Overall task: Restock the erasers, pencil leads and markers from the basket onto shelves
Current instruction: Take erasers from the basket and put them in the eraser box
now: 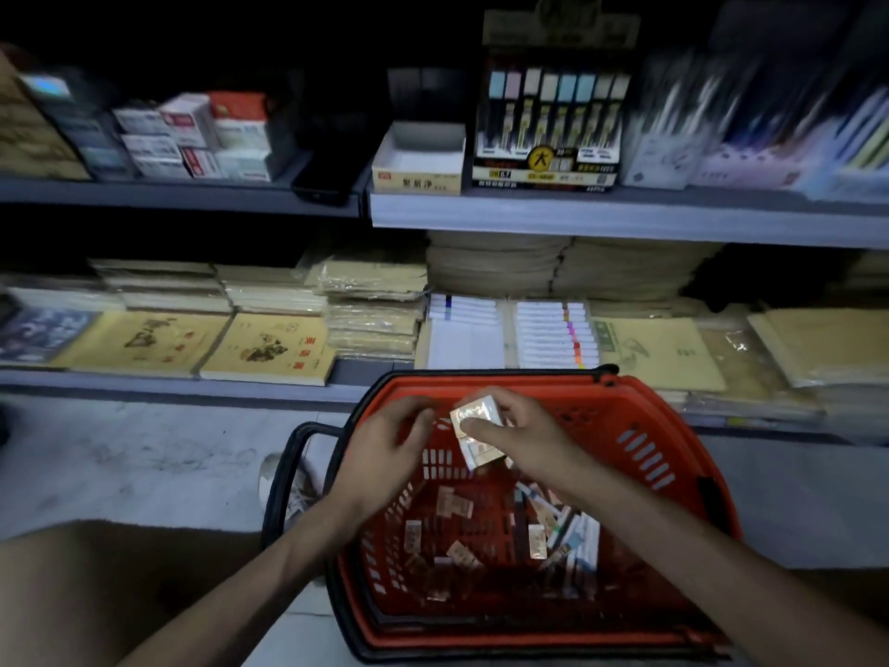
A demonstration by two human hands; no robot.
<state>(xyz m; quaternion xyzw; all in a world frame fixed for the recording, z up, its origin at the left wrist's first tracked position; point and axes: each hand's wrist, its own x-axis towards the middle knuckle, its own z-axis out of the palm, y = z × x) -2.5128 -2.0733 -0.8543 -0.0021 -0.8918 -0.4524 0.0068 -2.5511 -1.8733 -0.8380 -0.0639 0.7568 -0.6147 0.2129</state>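
Eraser stack (474,433): we're pinching it in right hand (522,440), thumb on its front, fingers behind, over the basket (673,426). Left hand (385,440) is curling beside it; can't tell if it's holding anything. We're judging the stack light, stiff, slick-wrapped: clamp across the long sides.

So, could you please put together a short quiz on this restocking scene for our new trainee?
1. True or false: the red basket is already empty.
2. Which hand grips the stack of small wrapped packs? A) the left hand B) the right hand C) neither
3. Fill in: on the upper shelf, the open cardboard box stands to the ____ of the pencil lead display.

Key: 1 false; 2 B; 3 left.
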